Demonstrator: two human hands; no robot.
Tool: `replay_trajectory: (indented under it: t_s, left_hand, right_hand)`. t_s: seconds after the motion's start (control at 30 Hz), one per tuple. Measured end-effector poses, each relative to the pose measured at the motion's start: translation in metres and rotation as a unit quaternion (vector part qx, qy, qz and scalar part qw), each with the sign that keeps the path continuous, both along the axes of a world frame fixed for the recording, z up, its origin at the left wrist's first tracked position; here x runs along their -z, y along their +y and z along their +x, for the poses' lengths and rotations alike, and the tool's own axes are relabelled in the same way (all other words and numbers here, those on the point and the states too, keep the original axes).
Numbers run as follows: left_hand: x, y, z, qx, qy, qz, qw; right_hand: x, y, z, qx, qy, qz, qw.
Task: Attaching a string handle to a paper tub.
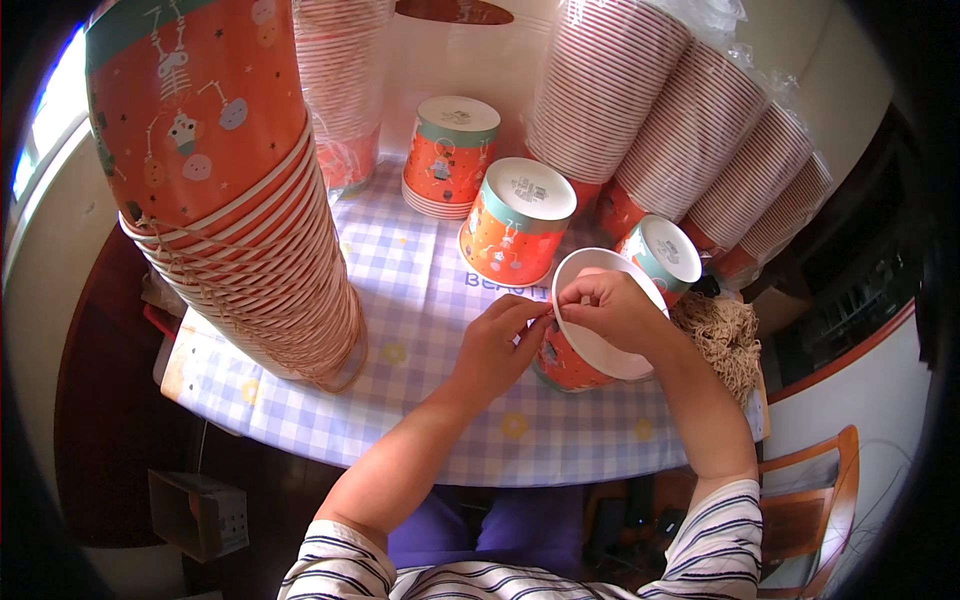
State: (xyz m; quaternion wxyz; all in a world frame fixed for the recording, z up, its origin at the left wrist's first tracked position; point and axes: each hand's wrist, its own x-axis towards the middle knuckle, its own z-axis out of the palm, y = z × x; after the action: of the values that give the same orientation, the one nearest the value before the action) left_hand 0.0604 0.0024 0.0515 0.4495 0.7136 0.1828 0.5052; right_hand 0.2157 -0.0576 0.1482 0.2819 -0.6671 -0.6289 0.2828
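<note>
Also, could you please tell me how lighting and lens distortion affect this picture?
In the head view, the window at left washes out, the front edge of the checked tablecloth bows, the corners fall black, and fine detail between left hand and right hand is hard to read.

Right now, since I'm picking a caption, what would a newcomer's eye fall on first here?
Probably the tall bucket stack at the left, looming largest in orange and white. Next, the left hand and right hand, meeting at the left rim of an open bucket right of centre. Plastic-wrapped stacks fill the back right.
</note>
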Motion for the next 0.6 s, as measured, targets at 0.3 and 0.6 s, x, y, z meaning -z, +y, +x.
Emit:
replay_trajectory:
  t_s: [0.3, 0.6]
  left_hand:
    - [-0.004, 0.002, -0.008, -0.012, 0.016, 0.026, 0.999]
    - [-0.003, 0.013, -0.016, 0.053, 0.022, -0.196, 0.979]
  right_hand:
    - [0.001, -0.001, -0.004, -0.001, 0.008, -0.02, 1.0]
    - [-0.011, -0.007, 0.001, 0.057, 0.147, -0.106, 0.982]
